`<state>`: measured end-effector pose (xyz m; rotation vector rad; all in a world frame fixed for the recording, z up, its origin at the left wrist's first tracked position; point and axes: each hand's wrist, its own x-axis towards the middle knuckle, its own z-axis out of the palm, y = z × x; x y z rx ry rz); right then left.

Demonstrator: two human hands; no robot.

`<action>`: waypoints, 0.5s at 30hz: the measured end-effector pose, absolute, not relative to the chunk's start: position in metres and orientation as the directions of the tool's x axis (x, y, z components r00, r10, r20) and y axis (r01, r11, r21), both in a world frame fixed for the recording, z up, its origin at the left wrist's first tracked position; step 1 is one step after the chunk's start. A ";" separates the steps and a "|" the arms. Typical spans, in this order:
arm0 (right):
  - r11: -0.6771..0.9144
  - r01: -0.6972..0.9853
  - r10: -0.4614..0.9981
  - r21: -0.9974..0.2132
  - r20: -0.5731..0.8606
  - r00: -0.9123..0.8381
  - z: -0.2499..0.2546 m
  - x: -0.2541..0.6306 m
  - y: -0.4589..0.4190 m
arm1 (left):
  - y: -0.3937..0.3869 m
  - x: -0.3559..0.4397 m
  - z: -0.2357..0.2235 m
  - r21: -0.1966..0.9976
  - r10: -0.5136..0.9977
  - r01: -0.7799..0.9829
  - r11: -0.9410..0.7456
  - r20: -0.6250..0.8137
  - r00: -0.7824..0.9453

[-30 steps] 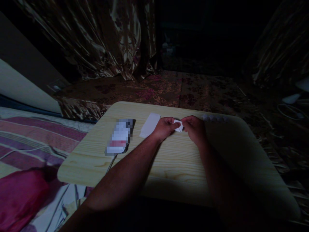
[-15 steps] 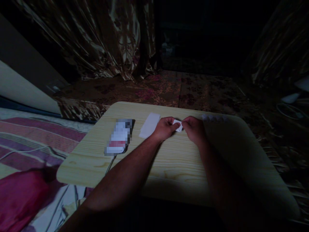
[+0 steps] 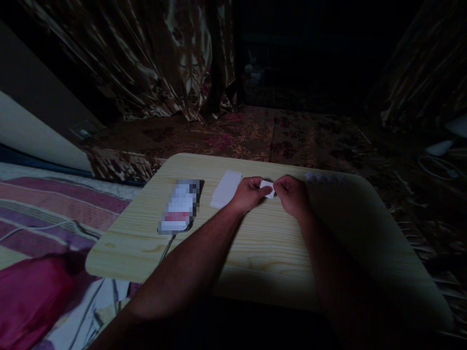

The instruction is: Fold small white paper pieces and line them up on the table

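A small folded piece of white paper [image 3: 268, 190] is held just above the wooden table [image 3: 270, 243], between my two hands. My left hand [image 3: 249, 194] pinches it from the left, thumb lying across its face. On the other side, the closed fingertips of my right hand [image 3: 292, 193] grip its right edge. Left of my left hand lies a stack of white paper strips [image 3: 226, 188]. In a row near the far right edge sit several small pale folded pieces [image 3: 324, 178], dim in the shadow.
A phone [image 3: 179, 206], its screen blurred, lies on the table's left part with a white cable [image 3: 166, 249] running off the near edge. Left of the table is a bed with a striped cover [image 3: 62, 204] and a red cloth [image 3: 32, 296]. Patterned curtains [image 3: 182, 58] hang behind.
Both hands keep their hold on the small paper, which has tilted or shifted very slightly to the left. The right fingertips have moved a touch left; everything else is still.
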<state>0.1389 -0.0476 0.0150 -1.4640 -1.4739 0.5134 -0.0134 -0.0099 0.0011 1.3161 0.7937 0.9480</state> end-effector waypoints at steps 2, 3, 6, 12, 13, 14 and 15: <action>0.194 0.525 0.927 -0.829 0.329 0.178 0.015 0.139 -0.048 | -0.010 -0.013 0.001 0.990 0.903 -0.139 0.013 0.048 0.426; 0.193 0.525 0.926 -0.829 0.330 0.181 0.015 0.139 -0.048 | -0.009 -0.013 0.000 0.991 0.902 -0.137 0.009 0.051 0.428; 0.178 0.532 0.921 -0.828 0.331 0.206 0.014 0.140 -0.047 | -0.008 -0.013 -0.002 0.995 0.901 -0.093 -0.020 0.058 0.430; 0.138 0.526 0.905 -0.839 0.322 0.277 0.015 0.141 -0.045 | -0.008 -0.013 0.000 0.998 0.919 -0.046 -0.037 0.052 0.391; 0.133 0.512 0.907 -0.849 0.312 0.281 0.016 0.141 -0.045 | -0.008 -0.013 0.001 0.999 0.927 -0.046 -0.028 0.044 0.372; 0.130 0.496 0.910 -0.859 0.301 0.284 0.015 0.141 -0.045 | -0.009 -0.013 0.001 0.999 0.935 -0.048 -0.018 0.034 0.354; 0.126 0.483 0.915 -0.867 0.290 0.282 0.015 0.141 -0.045 | -0.009 -0.012 0.002 0.998 0.940 -0.055 -0.010 0.028 0.339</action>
